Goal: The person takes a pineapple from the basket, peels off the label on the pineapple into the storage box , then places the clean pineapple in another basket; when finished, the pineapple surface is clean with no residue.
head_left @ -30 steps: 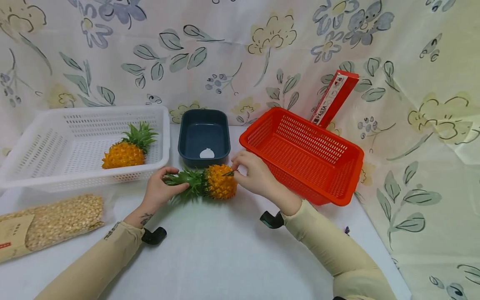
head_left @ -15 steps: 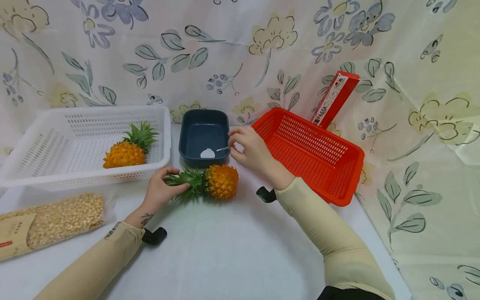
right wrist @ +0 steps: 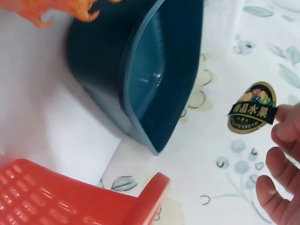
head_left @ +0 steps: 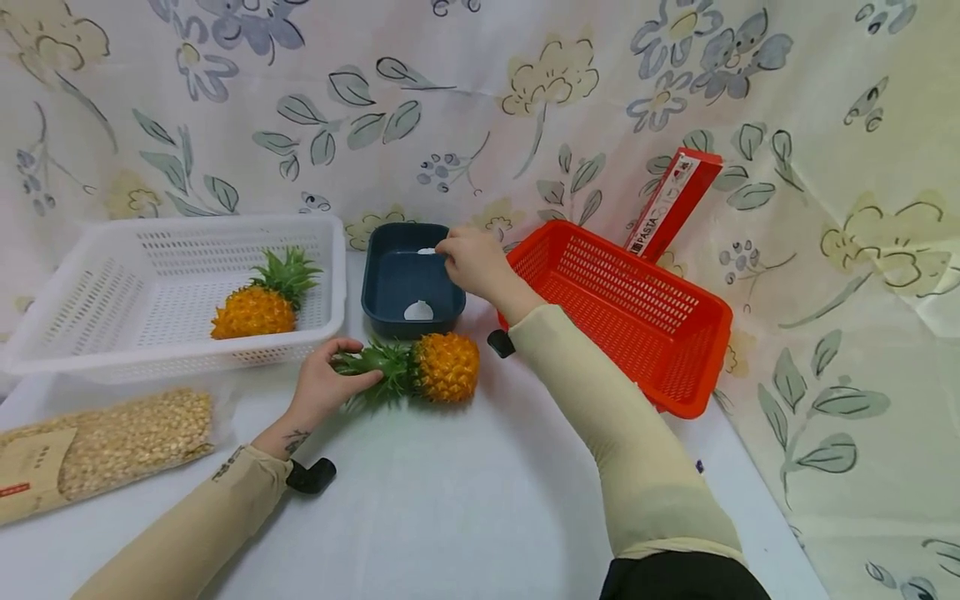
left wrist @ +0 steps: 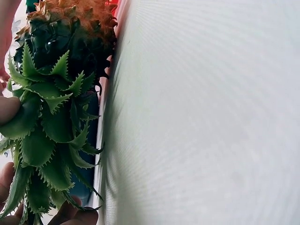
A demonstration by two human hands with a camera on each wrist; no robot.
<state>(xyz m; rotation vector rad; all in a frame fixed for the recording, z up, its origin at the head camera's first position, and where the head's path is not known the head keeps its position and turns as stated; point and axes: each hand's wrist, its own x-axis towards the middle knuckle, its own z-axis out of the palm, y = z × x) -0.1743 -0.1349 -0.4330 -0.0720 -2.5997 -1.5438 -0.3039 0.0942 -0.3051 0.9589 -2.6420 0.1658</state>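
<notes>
A pineapple (head_left: 447,368) lies on its side on the table, its green crown (left wrist: 44,126) pointing left. My left hand (head_left: 326,383) holds the crown between thumb and fingers. Over the back right of the dark blue bin (head_left: 397,283), my right hand (head_left: 476,262) pinches a sticker by its edge. The right wrist view shows this sticker (right wrist: 253,108) as a black and gold oval with fruit and lettering on it. A white patch (head_left: 418,311) like another sticker's back lies inside the bin near its front wall.
A white basket (head_left: 168,287) at the left holds a second pineapple (head_left: 255,312). In front of it lies a bag of pale kernels (head_left: 135,433). A red basket (head_left: 622,321) stands right of the bin, with a red pasta box (head_left: 675,200) leaning behind it.
The right hand has left the pineapple's body with the sticker and moved up and slightly left over the bin. My left hand has kept its hold on the crown.
</notes>
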